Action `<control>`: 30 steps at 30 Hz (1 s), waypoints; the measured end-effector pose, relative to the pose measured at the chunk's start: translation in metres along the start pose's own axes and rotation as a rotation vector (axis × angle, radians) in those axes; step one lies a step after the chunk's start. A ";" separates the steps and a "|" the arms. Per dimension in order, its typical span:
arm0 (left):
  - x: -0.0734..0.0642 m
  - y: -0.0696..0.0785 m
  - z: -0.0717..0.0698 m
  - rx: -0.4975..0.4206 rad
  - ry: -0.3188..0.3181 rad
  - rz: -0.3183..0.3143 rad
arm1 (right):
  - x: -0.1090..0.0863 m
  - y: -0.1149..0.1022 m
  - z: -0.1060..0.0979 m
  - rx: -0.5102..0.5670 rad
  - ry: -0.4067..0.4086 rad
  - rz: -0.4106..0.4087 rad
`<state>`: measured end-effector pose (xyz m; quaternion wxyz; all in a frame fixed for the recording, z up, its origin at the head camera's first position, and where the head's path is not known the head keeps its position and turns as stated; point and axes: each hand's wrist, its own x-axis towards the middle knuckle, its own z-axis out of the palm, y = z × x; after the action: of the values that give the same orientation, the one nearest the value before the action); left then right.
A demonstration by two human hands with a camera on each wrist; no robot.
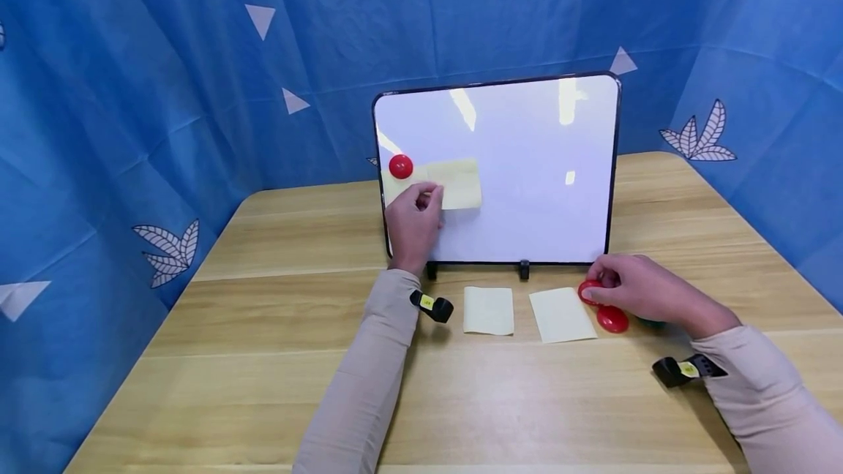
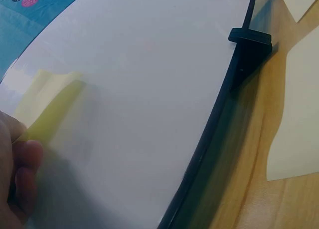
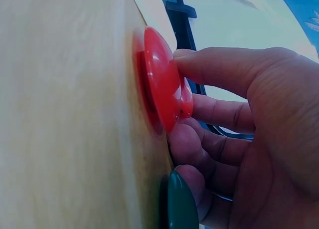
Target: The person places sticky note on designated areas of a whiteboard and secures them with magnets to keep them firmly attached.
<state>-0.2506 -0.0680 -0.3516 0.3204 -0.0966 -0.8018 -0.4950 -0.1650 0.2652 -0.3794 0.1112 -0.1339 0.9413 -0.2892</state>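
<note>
My left hand pinches the edge of a pale yellow paper note, held up against the whiteboard. In the left wrist view that note stands slightly off the board along one side. Left of it, a round red magnet sits over another yellow note, partly hidden by the hand. Down on the table at right, my right hand holds a red magnet between thumb and fingers. A second red magnet lies just beside it, and a green magnet is under the hand.
Two more paper notes, a left one and a right one, lie on the wooden table before the board. Small black feet support the whiteboard's lower edge. A blue curtain hangs behind.
</note>
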 end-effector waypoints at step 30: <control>-0.001 -0.003 -0.001 0.204 0.001 0.004 | -0.003 -0.005 -0.001 -0.006 0.109 -0.034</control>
<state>-0.2510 -0.0707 -0.3541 0.3300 -0.0647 -0.8477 -0.4102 -0.1615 0.2632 -0.3752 0.0546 -0.1343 0.9444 -0.2950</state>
